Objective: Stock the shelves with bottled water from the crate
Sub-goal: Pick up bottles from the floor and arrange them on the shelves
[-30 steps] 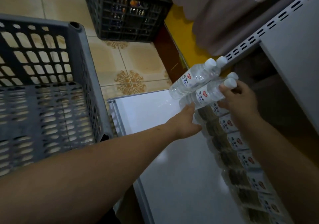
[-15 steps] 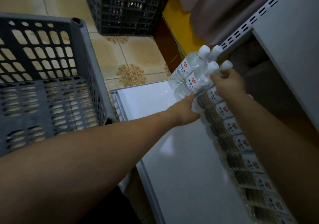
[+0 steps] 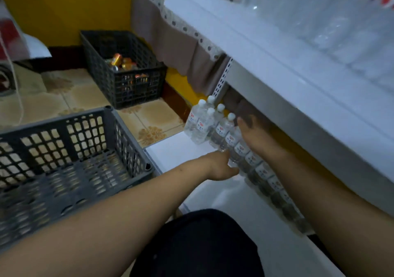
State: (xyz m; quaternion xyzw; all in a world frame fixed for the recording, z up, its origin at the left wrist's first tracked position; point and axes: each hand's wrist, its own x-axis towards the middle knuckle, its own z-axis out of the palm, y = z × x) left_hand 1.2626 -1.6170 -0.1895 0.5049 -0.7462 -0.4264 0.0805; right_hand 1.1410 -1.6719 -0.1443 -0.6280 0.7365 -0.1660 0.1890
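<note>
Two hands reached onto the lower shelf [image 3: 181, 152], a white, smooth board under a second white shelf [image 3: 266, 48] that overhung it. The left hand [image 3: 220, 165] lay at the base of the bottle row, fingers loosely bent against the nearest bottle's foot; whether it gripped or only touched could not be told. The right hand [image 3: 253, 137] rested behind the row with fingers extended along the bottles' sides, its palm side hidden in shadow. The bottled water [image 3: 221, 130] stood upright between and just beyond the hands, white caps up, with a cluster of four at the far end [image 3: 200, 123] and a long line of bottles [image 3: 270, 180] running back along the right forearm. Left of the left forearm sat the gray crate [image 3: 70, 148], its slatted floor showing. Farther beyond the hands a black crate [image 3: 125, 63] held orange cans [image 3: 122, 62] on the patterned tile floor [image 3: 89, 97]. A yellow wall [image 3: 70, 5] closed the room behind it, and a brown curtain [image 3: 177, 40] with a dotted trim hung beside the shelf's perforated upright [image 3: 222, 78]. A dark-clad knee [image 3: 202, 244] filled the near foreground.
</note>
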